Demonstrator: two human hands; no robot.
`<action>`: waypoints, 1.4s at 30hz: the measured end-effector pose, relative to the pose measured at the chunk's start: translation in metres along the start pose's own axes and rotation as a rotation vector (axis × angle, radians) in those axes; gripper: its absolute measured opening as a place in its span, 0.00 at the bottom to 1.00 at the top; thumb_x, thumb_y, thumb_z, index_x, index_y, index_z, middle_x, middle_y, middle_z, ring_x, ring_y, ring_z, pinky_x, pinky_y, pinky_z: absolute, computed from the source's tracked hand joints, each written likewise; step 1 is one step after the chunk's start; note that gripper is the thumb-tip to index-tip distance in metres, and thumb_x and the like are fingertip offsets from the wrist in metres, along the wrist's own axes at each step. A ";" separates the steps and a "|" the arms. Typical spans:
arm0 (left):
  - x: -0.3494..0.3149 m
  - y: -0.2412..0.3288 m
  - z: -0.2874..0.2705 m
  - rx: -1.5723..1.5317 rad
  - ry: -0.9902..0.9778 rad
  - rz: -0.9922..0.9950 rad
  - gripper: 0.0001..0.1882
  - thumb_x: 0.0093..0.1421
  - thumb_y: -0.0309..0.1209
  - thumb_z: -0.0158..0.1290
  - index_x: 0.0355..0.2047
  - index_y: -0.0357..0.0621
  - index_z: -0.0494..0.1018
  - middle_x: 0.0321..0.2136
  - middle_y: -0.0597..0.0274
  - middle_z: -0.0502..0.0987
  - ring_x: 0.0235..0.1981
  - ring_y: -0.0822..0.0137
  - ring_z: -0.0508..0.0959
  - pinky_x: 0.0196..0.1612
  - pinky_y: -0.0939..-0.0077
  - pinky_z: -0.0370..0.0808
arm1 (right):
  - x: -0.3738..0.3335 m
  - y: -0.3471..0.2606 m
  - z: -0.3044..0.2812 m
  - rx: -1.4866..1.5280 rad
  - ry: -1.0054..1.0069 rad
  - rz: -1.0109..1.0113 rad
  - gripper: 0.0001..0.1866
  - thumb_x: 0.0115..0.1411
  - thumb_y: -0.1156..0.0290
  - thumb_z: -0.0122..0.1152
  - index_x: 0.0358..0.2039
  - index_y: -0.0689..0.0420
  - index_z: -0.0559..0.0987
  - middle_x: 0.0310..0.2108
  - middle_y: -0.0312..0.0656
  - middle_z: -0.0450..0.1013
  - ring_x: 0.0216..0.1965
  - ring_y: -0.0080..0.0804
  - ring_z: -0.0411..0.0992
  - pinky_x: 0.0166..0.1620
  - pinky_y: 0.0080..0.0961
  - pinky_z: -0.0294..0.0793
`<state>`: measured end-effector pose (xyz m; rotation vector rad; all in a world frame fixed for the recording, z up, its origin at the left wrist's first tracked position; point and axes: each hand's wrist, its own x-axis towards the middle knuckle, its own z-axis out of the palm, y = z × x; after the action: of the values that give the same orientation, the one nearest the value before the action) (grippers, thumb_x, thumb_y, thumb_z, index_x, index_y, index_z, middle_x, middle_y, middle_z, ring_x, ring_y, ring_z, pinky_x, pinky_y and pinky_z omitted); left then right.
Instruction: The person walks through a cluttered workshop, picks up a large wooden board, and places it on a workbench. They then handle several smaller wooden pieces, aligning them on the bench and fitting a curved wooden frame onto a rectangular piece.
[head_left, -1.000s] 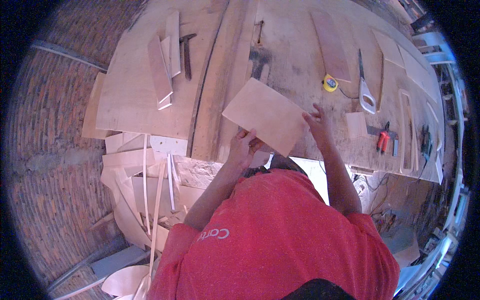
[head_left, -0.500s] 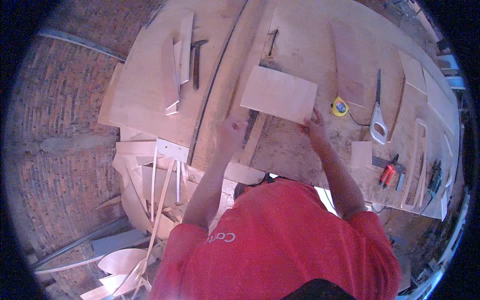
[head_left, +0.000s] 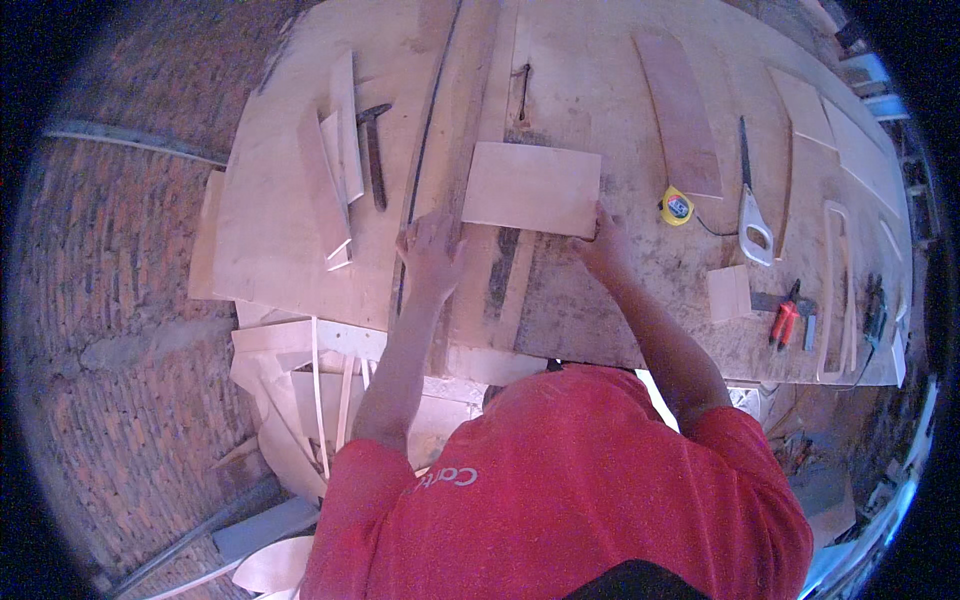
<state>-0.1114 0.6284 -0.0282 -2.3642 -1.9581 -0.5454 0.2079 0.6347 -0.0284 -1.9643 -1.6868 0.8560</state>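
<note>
A rectangular piece of thin plywood (head_left: 533,187) lies over the middle of the wooden workbench (head_left: 570,300). At its near right corner, my right hand (head_left: 607,250) pinches the edge between thumb and fingers. My left hand (head_left: 433,252) rests palm down on the bench, fingers stretched out, just left of the plywood and apart from it. A dark narrow groove (head_left: 428,130) runs away from me by the left fingertips. Farther left lie a hammer (head_left: 375,160) and several wood strips (head_left: 345,130).
On the right are a yellow tape measure (head_left: 677,207), a handsaw (head_left: 753,225), red-handled pliers (head_left: 785,318), a small square wood piece (head_left: 729,293) and a long board (head_left: 680,115). Wood offcuts (head_left: 290,400) are heaped below the bench's left front. A brick surface (head_left: 120,300) lies beyond.
The plywood has turned to lie straighter and shifted slightly left. My left hand has moved left and opened flat on the bench. My right hand stays on the corner. The view has shifted slightly.
</note>
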 end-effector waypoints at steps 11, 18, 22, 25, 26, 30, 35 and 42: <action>0.059 -0.007 0.024 0.159 -0.311 0.300 0.26 0.63 0.46 0.51 0.60 0.52 0.71 0.63 0.66 0.66 0.70 0.60 0.57 0.66 0.21 0.35 | 0.003 0.014 0.018 -0.377 0.133 -0.143 0.38 0.52 0.49 0.72 0.63 0.44 0.73 0.68 0.58 0.57 0.71 0.57 0.49 0.70 0.61 0.43; 0.073 -0.006 0.035 0.321 -0.405 0.329 0.18 0.65 0.38 0.49 0.52 0.48 0.76 0.55 0.70 0.73 0.69 0.63 0.60 0.65 0.17 0.35 | 0.018 0.012 0.023 -0.286 0.156 -0.183 0.32 0.53 0.49 0.71 0.57 0.44 0.79 0.68 0.55 0.57 0.70 0.59 0.50 0.69 0.63 0.41; 0.100 0.004 0.047 0.341 -0.401 0.288 0.16 0.63 0.34 0.49 0.49 0.47 0.78 0.52 0.70 0.75 0.67 0.65 0.63 0.65 0.15 0.34 | 0.039 0.019 0.027 -0.231 0.234 -0.190 0.32 0.52 0.48 0.71 0.57 0.44 0.79 0.66 0.54 0.59 0.69 0.57 0.53 0.69 0.65 0.43; 0.118 0.009 0.049 0.328 -0.323 0.377 0.16 0.63 0.33 0.49 0.49 0.46 0.78 0.52 0.69 0.75 0.67 0.66 0.64 0.64 0.14 0.34 | 0.061 0.028 0.028 -0.190 0.283 -0.223 0.33 0.51 0.47 0.72 0.57 0.42 0.79 0.65 0.53 0.61 0.68 0.55 0.54 0.68 0.68 0.43; 0.122 0.008 0.051 0.354 -0.333 0.367 0.16 0.63 0.33 0.49 0.49 0.47 0.78 0.53 0.68 0.75 0.67 0.65 0.64 0.64 0.14 0.34 | 0.066 0.025 0.024 -0.239 0.259 -0.201 0.33 0.51 0.47 0.72 0.57 0.42 0.79 0.65 0.53 0.61 0.68 0.54 0.55 0.68 0.69 0.42; 0.144 0.013 0.052 0.393 -0.391 0.366 0.16 0.64 0.35 0.49 0.50 0.48 0.77 0.54 0.67 0.75 0.67 0.65 0.63 0.64 0.14 0.33 | 0.082 0.024 0.019 -0.321 0.257 -0.166 0.33 0.50 0.47 0.72 0.57 0.41 0.80 0.64 0.51 0.62 0.68 0.52 0.56 0.67 0.71 0.42; 0.153 0.009 0.056 0.369 -0.364 0.390 0.16 0.64 0.36 0.50 0.49 0.49 0.77 0.54 0.67 0.75 0.68 0.65 0.62 0.64 0.15 0.33 | 0.084 0.009 0.007 -0.299 0.235 -0.130 0.33 0.50 0.46 0.72 0.57 0.42 0.80 0.64 0.51 0.62 0.68 0.51 0.56 0.68 0.70 0.40; 0.161 -0.002 0.068 0.392 -0.270 0.467 0.19 0.59 0.43 0.55 0.47 0.49 0.78 0.52 0.69 0.74 0.64 0.62 0.65 0.62 0.12 0.38 | 0.088 0.018 0.014 -0.282 0.243 -0.148 0.35 0.52 0.44 0.70 0.59 0.44 0.78 0.65 0.53 0.61 0.69 0.53 0.54 0.68 0.69 0.41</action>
<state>-0.0718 0.7971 -0.0476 -2.5843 -1.3345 0.1722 0.2177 0.7168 -0.0668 -1.9922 -1.8550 0.3250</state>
